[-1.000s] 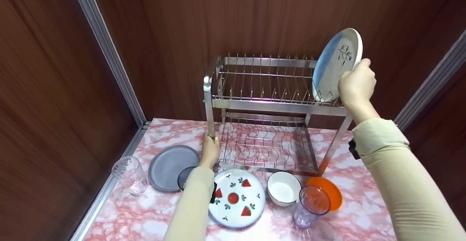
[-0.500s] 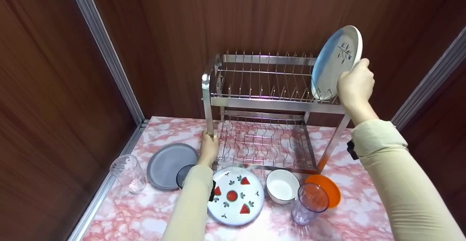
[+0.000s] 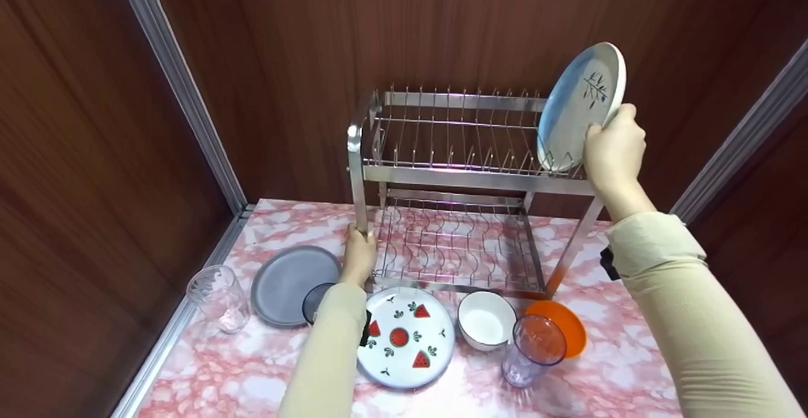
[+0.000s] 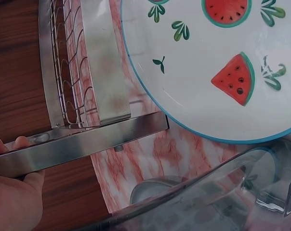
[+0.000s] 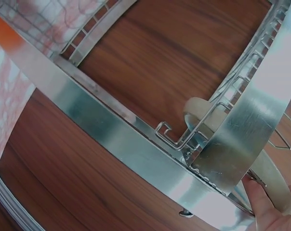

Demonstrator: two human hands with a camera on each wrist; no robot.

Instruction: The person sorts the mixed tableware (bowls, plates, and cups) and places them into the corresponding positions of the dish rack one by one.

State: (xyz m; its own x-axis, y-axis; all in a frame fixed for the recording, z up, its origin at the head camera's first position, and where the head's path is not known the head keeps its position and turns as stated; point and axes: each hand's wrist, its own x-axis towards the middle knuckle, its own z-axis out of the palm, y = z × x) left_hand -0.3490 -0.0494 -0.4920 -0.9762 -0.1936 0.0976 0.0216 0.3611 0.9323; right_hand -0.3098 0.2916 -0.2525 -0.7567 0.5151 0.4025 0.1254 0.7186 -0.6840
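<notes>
My right hand point(image 3: 615, 153) grips the near edge of a round blue and white plate point(image 3: 576, 105) with a dark sprig on its face. The plate stands almost on edge at the right end of the upper tier of a two-tier metal dish rack point(image 3: 473, 179). In the right wrist view part of the plate point(image 5: 273, 180) shows below the rack's bar, with fingers point(image 5: 261, 204) touching it. My left hand point(image 3: 360, 255) holds the rack's front left post; in the left wrist view the fingers lie around that post point(image 4: 73, 151).
In front of the rack are a watermelon-patterned plate point(image 3: 407, 367), a white bowl point(image 3: 486, 323), an orange bowl point(image 3: 573, 328) and a purplish clear glass point(image 3: 530, 358). At left lie a grey plate point(image 3: 293, 285), a clear glass point(image 3: 221, 298) and a dark glass point(image 3: 312, 304), partly behind my sleeve.
The whole head view has drifted slightly, so the scene sits a little higher and further left. Both hands keep their grips, and the plate stays at the rack's right end.
</notes>
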